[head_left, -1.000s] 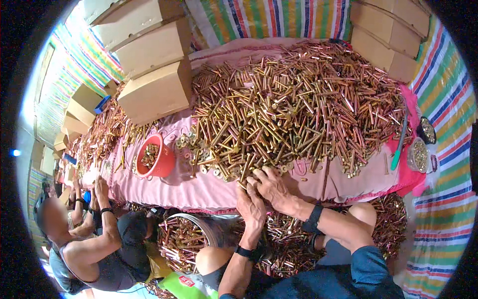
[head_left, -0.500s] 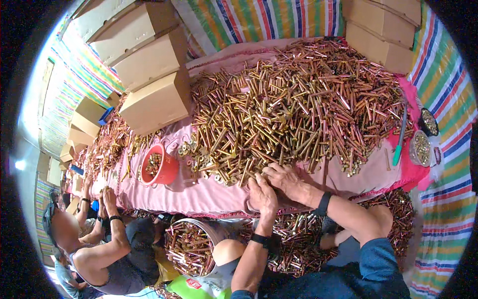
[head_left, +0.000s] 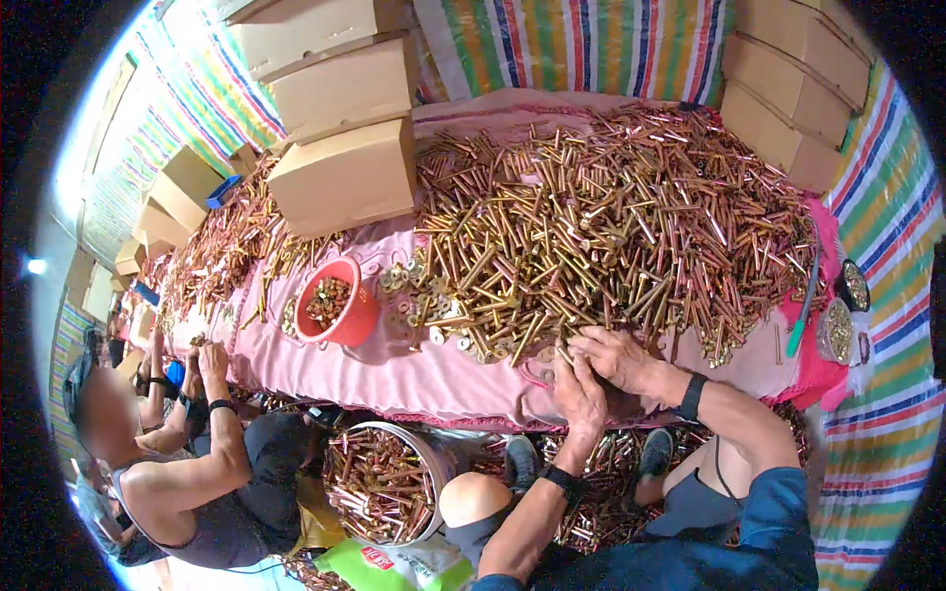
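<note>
My left hand (head_left: 579, 396) and my right hand (head_left: 619, 361) meet at the near edge of a large heap of long gold-and-pink metal bolts (head_left: 591, 227). Between the thumb and fingers of my left hand the end of a bolt shows. Right beside it, the fingers of my right hand are closed in a pinch; what they grip is mostly hidden. Loose washers (head_left: 463, 343) lie to the left of my hands on the pink cloth (head_left: 443, 389). A red bucket (head_left: 363, 317) with small metal parts inside stands farther left.
Cardboard boxes (head_left: 340, 182) are stacked at the back left, others (head_left: 788, 118) at the back right. Small tubs of metal parts (head_left: 836, 332) and a green-handled tool (head_left: 796, 335) sit at the right. Below the table stands a bucket of bolts (head_left: 434, 458). A co-worker (head_left: 187, 492) sits at the left.
The view has shifted, so the table's things appear displaced. My hands stay close together at the heap's near edge, fingers still closed.
</note>
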`<state>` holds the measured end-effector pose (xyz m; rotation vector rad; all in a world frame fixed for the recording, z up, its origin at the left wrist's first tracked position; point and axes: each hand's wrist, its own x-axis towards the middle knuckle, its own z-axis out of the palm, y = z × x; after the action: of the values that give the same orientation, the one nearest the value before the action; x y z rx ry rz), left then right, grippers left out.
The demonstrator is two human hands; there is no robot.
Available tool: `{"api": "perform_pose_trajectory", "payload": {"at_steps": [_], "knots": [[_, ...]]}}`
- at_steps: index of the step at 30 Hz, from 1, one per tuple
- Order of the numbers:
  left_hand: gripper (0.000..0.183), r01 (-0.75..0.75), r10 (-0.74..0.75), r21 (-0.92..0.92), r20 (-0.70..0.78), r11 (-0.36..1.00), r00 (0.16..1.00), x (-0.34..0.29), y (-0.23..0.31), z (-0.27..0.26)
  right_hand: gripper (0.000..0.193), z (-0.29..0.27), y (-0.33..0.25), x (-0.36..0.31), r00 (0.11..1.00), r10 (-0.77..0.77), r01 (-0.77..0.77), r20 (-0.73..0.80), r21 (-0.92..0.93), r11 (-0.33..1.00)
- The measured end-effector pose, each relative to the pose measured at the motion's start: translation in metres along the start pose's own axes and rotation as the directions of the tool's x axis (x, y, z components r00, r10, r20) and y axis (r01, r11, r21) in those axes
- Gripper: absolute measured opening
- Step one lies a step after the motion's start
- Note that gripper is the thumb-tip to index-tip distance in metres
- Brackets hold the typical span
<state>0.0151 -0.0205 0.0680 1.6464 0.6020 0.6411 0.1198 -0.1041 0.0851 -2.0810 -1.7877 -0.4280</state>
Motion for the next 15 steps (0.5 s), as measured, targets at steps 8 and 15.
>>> {"api": "perform_pose_trajectory", "payload": {"at_steps": [8,15], "knots": [[0.044,-0.052,0.076,-0.146,0.162,0.988,0.984,-0.008,-0.007,0.023,0.028,-0.036,0.006,-0.017,0.988,0.08,-0.056,0.134,-0.174,0.983],[0.037,-0.188,0.217,-0.145,0.218,0.971,0.952,-0.004,-0.013,0.024,0.025,-0.042,0.02,-0.021,0.98,0.194,-0.19,0.034,-0.086,0.978]]}}
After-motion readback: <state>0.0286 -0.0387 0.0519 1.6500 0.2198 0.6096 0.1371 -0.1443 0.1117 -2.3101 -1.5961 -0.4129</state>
